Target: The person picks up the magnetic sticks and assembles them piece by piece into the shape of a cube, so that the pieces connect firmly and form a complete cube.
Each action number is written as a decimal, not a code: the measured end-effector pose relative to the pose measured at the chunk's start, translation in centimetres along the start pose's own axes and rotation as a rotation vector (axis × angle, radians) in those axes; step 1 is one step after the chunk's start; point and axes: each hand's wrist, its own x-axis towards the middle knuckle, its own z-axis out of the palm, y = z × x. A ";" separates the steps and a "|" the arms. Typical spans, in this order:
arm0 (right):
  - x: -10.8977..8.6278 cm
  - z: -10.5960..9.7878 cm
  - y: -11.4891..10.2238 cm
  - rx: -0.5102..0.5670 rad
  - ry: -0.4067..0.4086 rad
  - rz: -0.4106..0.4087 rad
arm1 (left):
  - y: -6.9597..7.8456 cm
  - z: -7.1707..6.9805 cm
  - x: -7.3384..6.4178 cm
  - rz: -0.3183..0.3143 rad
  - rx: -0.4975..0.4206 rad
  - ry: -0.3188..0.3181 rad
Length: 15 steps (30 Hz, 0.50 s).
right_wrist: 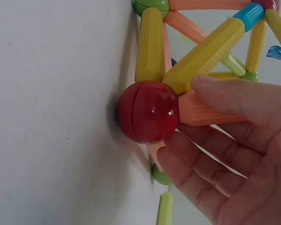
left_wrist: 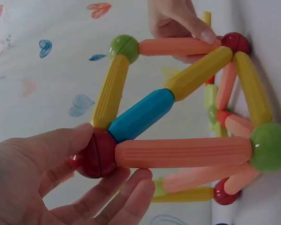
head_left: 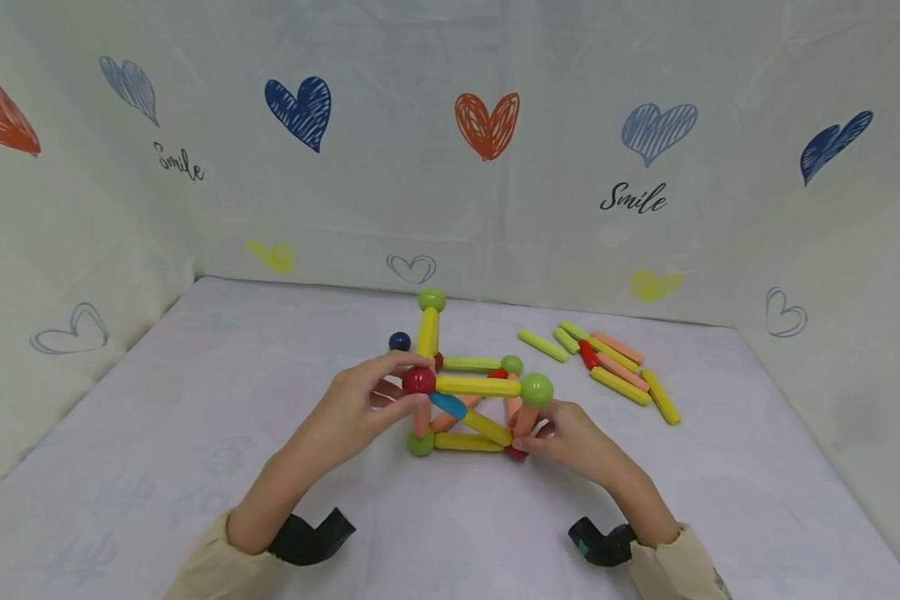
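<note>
A frame of coloured rods and balls stands on the table between both hands. My left hand (head_left: 360, 396) pinches the red ball (left_wrist: 97, 152) at its upper front left corner, thumb on one side and fingers on the other. From that ball run a yellow rod (head_left: 478, 386), a blue rod (left_wrist: 143, 114) and an orange rod (left_wrist: 182, 153). My right hand (head_left: 570, 437) grips the upright orange rod (right_wrist: 208, 110) just above the lower red ball (right_wrist: 150, 112). A green ball (head_left: 537, 389) tops that rod. Behind, a yellow rod (head_left: 427, 332) rises to another green ball (head_left: 432, 301).
Loose rods in yellow, orange, red and green lie in a group at the back right, among them a yellow rod (head_left: 661, 397) and a light green rod (head_left: 542, 345). A dark blue ball (head_left: 400, 341) sits behind my left hand. A heart-printed sheet (head_left: 555, 233) hangs behind the table.
</note>
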 end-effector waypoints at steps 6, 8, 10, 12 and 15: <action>-0.3 0.0 -0.4 -0.019 -0.066 -0.107 | -0.4 0.3 0.5 0.035 0.016 0.060; -0.5 0.1 -0.7 -0.029 -0.084 -0.136 | -0.6 0.4 0.7 0.040 0.032 0.079; -0.6 0.3 -1.1 -0.043 -0.093 -0.141 | -0.9 0.6 1.0 0.040 0.032 0.094; -0.7 0.5 -1.5 -0.060 -0.099 -0.142 | -1.1 0.7 1.4 0.039 0.026 0.107; -0.8 0.9 -2.1 -0.075 -0.109 -0.138 | -1.5 0.7 2.1 0.035 -0.001 0.117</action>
